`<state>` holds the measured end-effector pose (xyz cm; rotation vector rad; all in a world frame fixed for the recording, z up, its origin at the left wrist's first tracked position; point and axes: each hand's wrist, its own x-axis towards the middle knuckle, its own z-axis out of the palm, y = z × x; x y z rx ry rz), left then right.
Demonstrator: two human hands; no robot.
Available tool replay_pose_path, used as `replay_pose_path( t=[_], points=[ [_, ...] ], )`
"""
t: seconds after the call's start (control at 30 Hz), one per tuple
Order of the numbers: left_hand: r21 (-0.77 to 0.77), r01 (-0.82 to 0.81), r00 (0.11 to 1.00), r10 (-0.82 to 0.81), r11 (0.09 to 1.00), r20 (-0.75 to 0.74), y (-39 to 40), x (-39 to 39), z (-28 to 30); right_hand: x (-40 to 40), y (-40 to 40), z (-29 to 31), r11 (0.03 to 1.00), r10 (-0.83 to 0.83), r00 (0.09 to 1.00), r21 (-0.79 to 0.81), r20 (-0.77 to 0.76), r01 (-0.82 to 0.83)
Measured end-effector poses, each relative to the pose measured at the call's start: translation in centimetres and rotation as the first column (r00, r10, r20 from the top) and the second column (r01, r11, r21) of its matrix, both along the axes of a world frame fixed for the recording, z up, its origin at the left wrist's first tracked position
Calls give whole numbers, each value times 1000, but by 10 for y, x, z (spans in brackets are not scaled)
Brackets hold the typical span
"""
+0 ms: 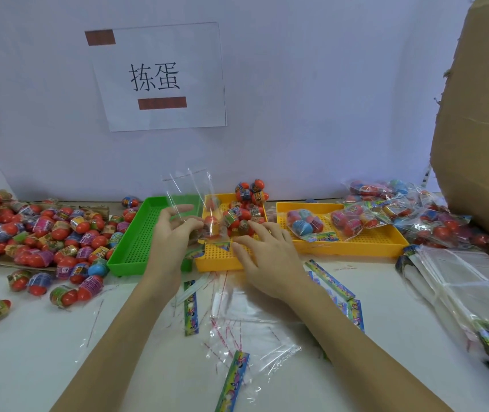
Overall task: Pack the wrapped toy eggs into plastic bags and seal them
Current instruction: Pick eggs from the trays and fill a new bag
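Holding: the left hand (175, 224) pinches a clear plastic bag (195, 203) by its lower part, thumb and fingers closed on the film, the other fingers spread.
Free hand: the right hand (264, 248) is loosely open and holds nothing, fingers pointing at the bag's foot.
Bag axis: upright, mouth up, just left of the right fingertips.
Eggs: a heap of wrapped toy eggs (243, 218) lies just beyond both hands in a yellow tray (216, 257); the right hand is nearer.
Filled bags: right of the right hand, in a second yellow tray (350, 248).
Writing: the wall sign (157, 77), far beyond, reads 拣蛋; egg labels too small to read.
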<state>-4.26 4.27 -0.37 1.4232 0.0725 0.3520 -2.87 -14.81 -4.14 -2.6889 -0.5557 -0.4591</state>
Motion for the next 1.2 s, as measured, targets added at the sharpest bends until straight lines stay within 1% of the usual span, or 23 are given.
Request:
replay_pose_path(
  t=[0.07,0.13,0.23,0.37,0.43,0.47,0.53,0.6,0.67,0.77,0.83,0.9,0.97,1.03,1.13,1.2],
  points=[
    [16,4,1000,-4,1000,-21,0,0,-1,4,3,-1,998,-16,1000,-61,-15,15],
    [37,10,1000,-9,999,-27,-3,-2,-1,5,4,-1,999,-31,999,-37,-7,31],
    [130,-8,1000,6,991,16,-6,-4,0,5,3,-2,998,-47,998,35,38,45],
    [230,-89,995,77,969,59,-6,-7,0,7,2,-1,971,-75,988,236,139,40],
    [269,-113,993,98,956,70,-6,-6,-1,8,0,-1,958,-90,981,285,174,37],
    [261,-114,993,100,958,69,-6,-6,-2,9,-1,-1,964,-73,984,263,164,28],
    [240,-114,993,101,964,65,-6,-6,-2,11,-2,-4,988,-24,996,152,84,11],
    [256,-114,993,99,960,69,-6,-5,-2,11,-1,-7,999,-3,1000,49,24,2],
    [279,-111,993,95,954,72,-6,-6,-2,10,0,-8,999,-9,999,39,31,7],
    [317,-91,995,76,944,60,-7,-7,-4,9,0,-6,995,-18,998,102,66,11],
    [333,-70,997,58,940,47,-7,-8,-3,8,-1,-4,988,2,996,154,86,-15],
    [339,-46,999,35,940,37,-8,-8,-3,5,-2,1,962,27,995,266,96,-52],
    [346,-25,999,13,938,38,-9,-9,-2,3,-3,9,894,14,994,445,109,-61],
    [371,-11,999,-4,929,41,-10,-9,-2,1,-6,17,780,-26,996,624,88,-34],
    [394,36,997,-61,918,52,-12,-11,-2,-4,-13,30,567,-37,999,824,40,-12],
    [403,73,992,-107,912,63,-15,-12,-2,-9,-18,40,391,-6,1000,920,-18,19]
  ],
)
